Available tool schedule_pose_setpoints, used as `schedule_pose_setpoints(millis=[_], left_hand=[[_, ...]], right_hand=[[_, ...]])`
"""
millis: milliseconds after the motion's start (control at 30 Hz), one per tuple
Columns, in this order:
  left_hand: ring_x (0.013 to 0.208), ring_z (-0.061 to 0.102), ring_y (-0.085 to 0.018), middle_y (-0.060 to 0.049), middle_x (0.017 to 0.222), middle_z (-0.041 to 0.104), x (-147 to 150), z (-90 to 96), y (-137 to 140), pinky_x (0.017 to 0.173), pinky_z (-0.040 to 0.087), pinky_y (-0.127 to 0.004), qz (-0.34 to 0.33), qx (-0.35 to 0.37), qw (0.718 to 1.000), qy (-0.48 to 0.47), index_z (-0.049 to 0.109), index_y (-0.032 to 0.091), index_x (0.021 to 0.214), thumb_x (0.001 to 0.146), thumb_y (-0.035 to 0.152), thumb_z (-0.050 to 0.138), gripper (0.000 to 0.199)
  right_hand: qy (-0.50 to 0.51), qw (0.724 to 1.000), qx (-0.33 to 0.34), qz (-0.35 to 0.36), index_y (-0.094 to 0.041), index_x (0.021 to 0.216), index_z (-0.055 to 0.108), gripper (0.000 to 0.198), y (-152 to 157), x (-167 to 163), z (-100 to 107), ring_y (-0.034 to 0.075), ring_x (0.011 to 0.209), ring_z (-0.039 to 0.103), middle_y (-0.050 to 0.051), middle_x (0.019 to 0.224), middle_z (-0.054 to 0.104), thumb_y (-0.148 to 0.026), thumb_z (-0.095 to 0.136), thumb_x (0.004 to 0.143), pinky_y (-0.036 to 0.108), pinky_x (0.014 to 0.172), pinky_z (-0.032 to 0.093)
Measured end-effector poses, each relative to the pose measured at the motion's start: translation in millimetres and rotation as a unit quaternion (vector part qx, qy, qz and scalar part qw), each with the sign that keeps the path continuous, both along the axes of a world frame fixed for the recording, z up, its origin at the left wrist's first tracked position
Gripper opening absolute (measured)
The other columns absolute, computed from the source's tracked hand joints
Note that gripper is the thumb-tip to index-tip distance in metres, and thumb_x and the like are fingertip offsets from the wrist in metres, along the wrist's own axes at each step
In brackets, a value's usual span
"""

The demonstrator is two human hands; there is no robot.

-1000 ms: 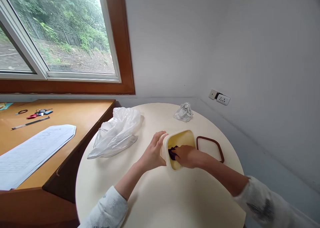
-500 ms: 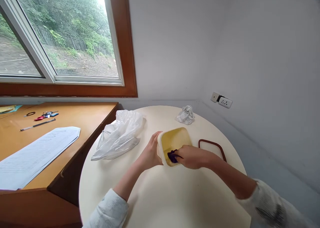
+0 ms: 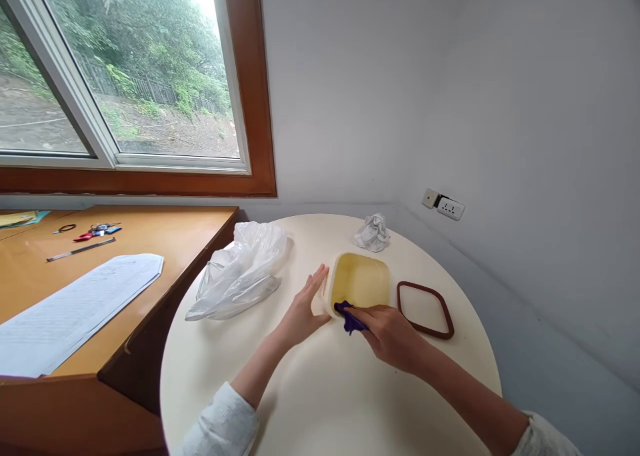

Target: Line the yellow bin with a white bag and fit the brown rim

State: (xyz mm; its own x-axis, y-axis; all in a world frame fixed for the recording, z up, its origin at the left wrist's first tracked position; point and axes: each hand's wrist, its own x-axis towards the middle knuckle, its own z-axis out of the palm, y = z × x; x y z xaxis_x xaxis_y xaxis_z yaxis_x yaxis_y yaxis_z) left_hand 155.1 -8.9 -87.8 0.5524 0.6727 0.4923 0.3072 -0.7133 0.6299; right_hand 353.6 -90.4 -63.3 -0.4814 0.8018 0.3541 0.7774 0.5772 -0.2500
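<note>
A pale yellow plastic container sits on the round table with its open top facing up. My right hand pinches a dark purple cloth at the container's near left corner, part of the cloth hanging over the rim. Along the container's left side is my left hand, fingers stretched and thumb apart; whether it presses on the wall is hard to see. To the right lies a brown-red rectangular ring, like a lid frame or seal.
A crumpled white plastic bag lies on the left of the round table. A wadded whitish bag or cloth is at the back. The wooden desk at left holds papers, a pen and keys.
The container has gone from tilted to lying flatter. My left hand has loosened from its wall. The purple cloth has moved from inside up to the near left rim with my right hand.
</note>
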Motion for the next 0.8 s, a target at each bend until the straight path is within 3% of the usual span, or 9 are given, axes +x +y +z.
schedule_pose_setpoints(millis=[233,367,467,567,700,800], left_hand=[[0.135,0.005,-0.036,-0.021,0.145,0.004,28.9,-26.2,-9.3,0.101,0.026,-0.057,0.127,0.071,0.989,-0.034,-0.010,0.023,0.139,0.066,0.025,0.068,0.106],[0.134,0.007,-0.037,-0.024,0.141,0.007,32.5,-29.6,-2.4,0.098,0.026,-0.060,0.171,0.131,0.976,-0.041,-0.013,0.022,0.137,0.072,0.020,0.061,0.099],[0.132,0.015,-0.035,-0.023,0.138,0.015,28.2,-28.6,4.5,0.097,0.030,-0.057,0.157,0.178,0.970,-0.042,-0.007,0.022,0.138,0.073,0.021,0.059,0.092],[0.129,0.022,-0.034,-0.021,0.135,0.021,22.1,-26.5,10.2,0.097,0.033,-0.054,0.132,0.210,0.968,-0.038,-0.002,0.021,0.138,0.069,0.025,0.063,0.094],[0.128,0.022,-0.037,-0.021,0.135,0.021,18.7,-23.3,13.7,0.098,0.031,-0.056,0.109,0.207,0.972,-0.008,0.003,0.021,0.137,0.056,0.030,0.073,0.107],[0.128,0.021,-0.038,-0.020,0.136,0.021,20.3,-21.4,13.6,0.098,0.028,-0.059,0.094,0.215,0.972,0.011,0.007,0.022,0.136,0.052,0.028,0.073,0.107]], right_hand=[[0.181,0.978,-0.005,-0.106,-0.017,0.107,0.058,0.031,10.8,-39.5,-4.4,0.020,0.082,0.064,0.008,0.095,0.069,-0.014,0.041,0.081,0.029,0.072,0.049],[0.235,0.966,-0.031,-0.107,-0.018,0.102,0.059,0.025,13.1,-54.6,-3.4,0.019,0.080,0.063,0.007,0.089,0.069,-0.018,0.042,0.084,0.028,0.069,0.048],[0.244,0.964,-0.057,-0.092,-0.018,0.098,0.057,0.020,11.6,-54.5,1.9,0.018,0.080,0.061,0.006,0.087,0.067,-0.021,0.042,0.085,0.027,0.071,0.046],[0.186,0.974,-0.115,-0.059,-0.018,0.090,0.056,0.019,6.6,-42.7,16.0,0.016,0.073,0.060,0.005,0.082,0.066,-0.025,0.039,0.087,0.026,0.067,0.044],[0.000,0.976,-0.215,-0.029,-0.019,0.086,0.059,0.022,2.0,-15.0,37.7,0.016,0.068,0.059,0.005,0.080,0.066,-0.023,0.037,0.086,0.025,0.059,0.041],[-0.149,0.966,-0.193,-0.082,-0.018,0.089,0.062,0.024,9.2,0.2,41.0,0.021,0.081,0.061,0.009,0.091,0.066,-0.013,0.042,0.077,0.030,0.074,0.042]])
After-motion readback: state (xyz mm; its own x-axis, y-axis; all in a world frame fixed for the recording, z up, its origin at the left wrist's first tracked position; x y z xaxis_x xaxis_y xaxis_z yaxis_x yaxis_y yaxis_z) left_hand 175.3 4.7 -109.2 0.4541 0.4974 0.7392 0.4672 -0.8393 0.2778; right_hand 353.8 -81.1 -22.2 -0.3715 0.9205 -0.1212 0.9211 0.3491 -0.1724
